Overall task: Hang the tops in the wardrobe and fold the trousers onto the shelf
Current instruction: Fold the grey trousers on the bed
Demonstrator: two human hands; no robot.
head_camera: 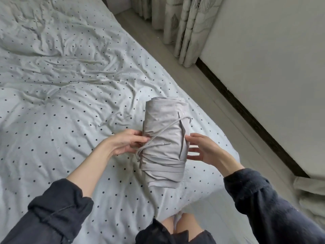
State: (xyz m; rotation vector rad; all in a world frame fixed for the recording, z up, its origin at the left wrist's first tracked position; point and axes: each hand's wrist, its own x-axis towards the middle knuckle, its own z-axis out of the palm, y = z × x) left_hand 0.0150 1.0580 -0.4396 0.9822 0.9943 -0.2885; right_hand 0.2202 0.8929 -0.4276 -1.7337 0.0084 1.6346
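Your dark sleeves (58, 206) fill the bottom of the view, with your knees just showing between them at the bed's edge. Ahead of them, the spotted bedsheet (61, 103) spreads wide and rumpled to the left.

Your left hand (126, 141) sits against the left side of the folded trousers (164, 145), fingers loosely curled, fingertips on the cloth right where the drawstring (154, 138) loops round the edge. It looks as if the fingers pinch that cord or the fold under it, though I cannot tell which.

The trousers lie on the sheet near the bed's right edge, folded into a thick, narrow grey bundle, waistband end toward you, cord trailing across the top with its metal tip loose. They look light, soft and rather slick, so the layers will likely slide apart if lifted by one corner. Better to take hold from both long sides, or slip a palm underneath, trapping the cord as you go.

Your right hand (198, 150) is spread, fingers straight and apart, fingertips just touching the bundle's right edge, gripping nothing. Beyond it run the floor (202, 81), the curtain (186, 29) and the wall (272, 67).
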